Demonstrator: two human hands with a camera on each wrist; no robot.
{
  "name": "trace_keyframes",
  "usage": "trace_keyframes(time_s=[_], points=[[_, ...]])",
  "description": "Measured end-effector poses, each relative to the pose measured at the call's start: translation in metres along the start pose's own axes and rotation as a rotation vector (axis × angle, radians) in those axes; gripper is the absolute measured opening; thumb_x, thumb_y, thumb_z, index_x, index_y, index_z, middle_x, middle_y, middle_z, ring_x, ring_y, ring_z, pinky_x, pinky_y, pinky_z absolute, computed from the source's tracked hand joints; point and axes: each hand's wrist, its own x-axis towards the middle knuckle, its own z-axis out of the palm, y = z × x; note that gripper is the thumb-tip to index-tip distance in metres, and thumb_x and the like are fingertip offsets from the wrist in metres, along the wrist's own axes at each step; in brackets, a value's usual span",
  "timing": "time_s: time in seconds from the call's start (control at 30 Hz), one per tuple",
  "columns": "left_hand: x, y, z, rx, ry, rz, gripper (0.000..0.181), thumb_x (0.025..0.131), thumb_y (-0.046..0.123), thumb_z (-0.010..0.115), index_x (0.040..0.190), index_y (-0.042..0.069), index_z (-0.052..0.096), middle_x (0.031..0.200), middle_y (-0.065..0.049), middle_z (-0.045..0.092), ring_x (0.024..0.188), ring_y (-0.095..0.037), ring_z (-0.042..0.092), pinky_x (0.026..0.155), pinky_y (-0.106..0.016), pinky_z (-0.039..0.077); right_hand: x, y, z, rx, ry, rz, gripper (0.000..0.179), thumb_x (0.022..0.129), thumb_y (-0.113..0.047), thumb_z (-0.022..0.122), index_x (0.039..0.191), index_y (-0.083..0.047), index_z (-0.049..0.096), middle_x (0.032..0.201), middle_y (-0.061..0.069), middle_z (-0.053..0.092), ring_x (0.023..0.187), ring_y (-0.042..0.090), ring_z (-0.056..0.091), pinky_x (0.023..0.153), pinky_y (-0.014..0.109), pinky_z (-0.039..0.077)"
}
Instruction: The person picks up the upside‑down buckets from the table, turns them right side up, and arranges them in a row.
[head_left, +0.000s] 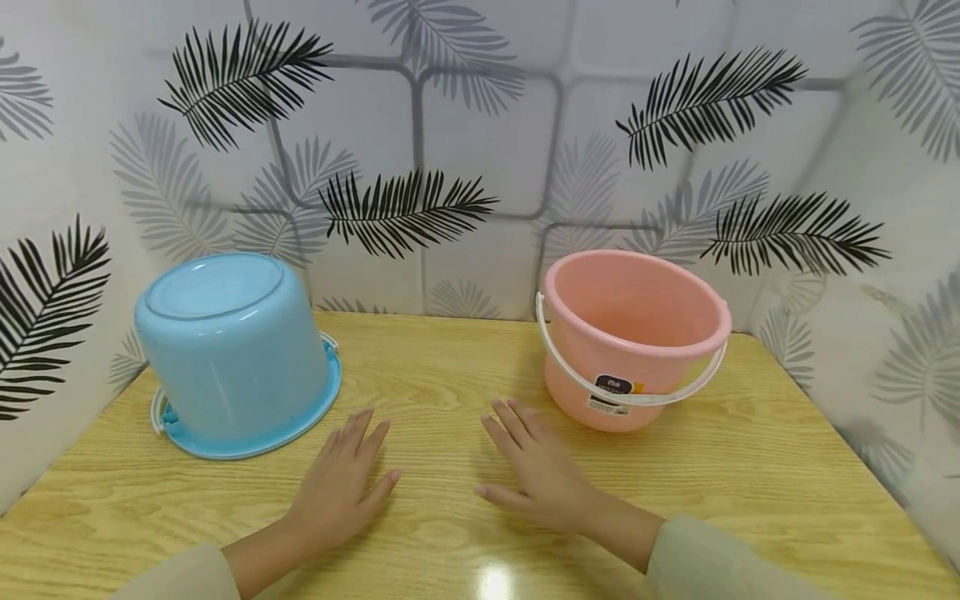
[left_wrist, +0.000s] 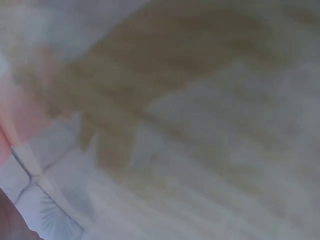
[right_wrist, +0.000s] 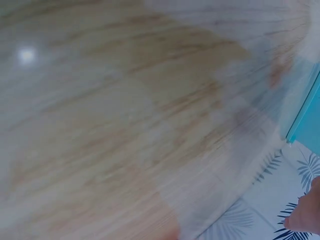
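Note:
Upside down at the left of the head view stands a light blue bucket (head_left: 232, 350), its rim on the table. A pink bucket (head_left: 615, 367) stands upright at the right, its white handle hanging across the front. My left hand (head_left: 333, 492) is in front of the blue bucket with fingers spread and nothing held. To the right, my right hand (head_left: 543, 475) also has its fingers extended, just in front of the pink bucket, and holds nothing. In the right wrist view, part of the blue bucket (right_wrist: 309, 120) shows at the right edge, above a bit of the hand (right_wrist: 306, 212).
Both buckets stand on a yellow wood-grain table (head_left: 442, 375). Its back edge meets a wall (head_left: 487, 142) with leaf-patterned covering. A bright light reflection lies near the table's front. The left wrist view is mostly a blurred, shiny surface.

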Motion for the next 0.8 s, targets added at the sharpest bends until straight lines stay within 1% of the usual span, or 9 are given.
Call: trace_keyframes(time_s=[0.17, 0.3, 0.4, 0.57, 0.67, 0.8], points=[[-0.009, -0.01, -0.002, 0.019, 0.011, -0.012, 0.059, 0.089, 0.03, 0.06, 0.133, -0.005, 0.044, 0.142, -0.029, 0.035, 0.131, -0.046, 0.033, 0.103, -0.06, 0.032, 0.009, -0.003, 0.006, 0.025, -0.047, 0.02, 0.078, 0.089, -0.048, 0.054, 0.145, -0.003, 0.027, 0.154, 0.017, 0.018, 0.142, 0.035, 0.015, 0.112, 0.055, 0.02], [-0.016, -0.017, -0.006, 0.016, 0.005, -0.043, 0.058, 0.09, 0.03, 0.058, 0.133, -0.005, 0.043, 0.143, -0.03, 0.033, 0.131, -0.047, 0.032, 0.102, -0.061, 0.031, 0.015, -0.002, 0.01, 0.036, -0.082, 0.036, 0.079, 0.09, -0.052, 0.05, 0.147, -0.004, 0.024, 0.155, 0.017, 0.015, 0.143, 0.034, 0.012, 0.114, 0.053, 0.017], [-0.022, -0.023, -0.009, 0.02, -0.014, -0.077, 0.057, 0.092, 0.03, 0.056, 0.134, -0.005, 0.041, 0.144, -0.031, 0.031, 0.132, -0.049, 0.03, 0.103, -0.062, 0.03, 0.022, -0.002, 0.013, 0.044, -0.118, 0.041, 0.079, 0.091, -0.054, 0.047, 0.147, -0.003, 0.024, 0.155, 0.018, 0.014, 0.143, 0.035, 0.011, 0.115, 0.052, 0.014], [-0.032, -0.033, -0.012, 0.036, -0.027, -0.137, 0.058, 0.092, 0.031, 0.055, 0.133, -0.008, 0.042, 0.141, -0.035, 0.032, 0.127, -0.055, 0.031, 0.099, -0.064, 0.033, 0.031, -0.003, 0.02, 0.069, -0.177, 0.045, 0.078, 0.091, -0.054, 0.046, 0.146, -0.003, 0.025, 0.155, 0.018, 0.015, 0.143, 0.037, 0.01, 0.115, 0.052, 0.012], [-0.037, -0.04, -0.013, 0.048, -0.054, -0.179, 0.059, 0.094, 0.034, 0.052, 0.132, -0.01, 0.041, 0.14, -0.038, 0.03, 0.126, -0.058, 0.03, 0.097, -0.066, 0.033, 0.036, -0.005, 0.022, 0.09, -0.203, 0.042, 0.078, 0.092, -0.053, 0.046, 0.147, -0.003, 0.022, 0.155, 0.018, 0.013, 0.144, 0.036, 0.007, 0.116, 0.052, 0.011], [-0.042, -0.048, -0.016, 0.077, -0.076, -0.219, 0.062, 0.095, 0.035, 0.048, 0.133, -0.014, 0.037, 0.138, -0.042, 0.028, 0.125, -0.06, 0.028, 0.096, -0.068, 0.032, 0.043, -0.009, 0.024, 0.097, -0.23, 0.037, 0.079, 0.092, -0.054, 0.044, 0.148, -0.003, 0.018, 0.155, 0.017, 0.011, 0.144, 0.036, 0.006, 0.116, 0.05, 0.01]])
